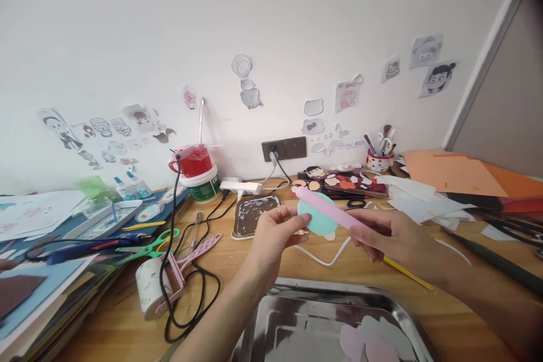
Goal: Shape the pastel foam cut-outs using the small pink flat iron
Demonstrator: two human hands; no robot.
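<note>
My left hand (pixel 274 232) pinches a round mint-green paper piece (pixel 319 216) at its left edge, between thumb and fingers. My right hand (pixel 384 232) grips the lower end of a long pink rounded stick-like piece (pixel 328 207), which lies slantwise across the mint paper; whether it is a tool or rolled paper I cannot tell. Both are held up above the table, beyond a metal tray (pixel 297 284). In the tray lie several pink pieces (pixel 353 340) and pale grey pieces (pixel 385 332). A yellow stick (pixel 409 273) shows below my right hand; I cannot tell whether it touches the hand.
Left stand a lint roller (pixel 153 288), green scissors (pixel 148 246), black cable (pixel 203 277) and a paper stack (pixel 51 305). Behind are a brown-based tray (pixel 254 212), a power strip (pixel 241 186) and a red pot (pixel 193 161) on a tub. Right lie orange sheets (pixel 449 172) and white paper scraps.
</note>
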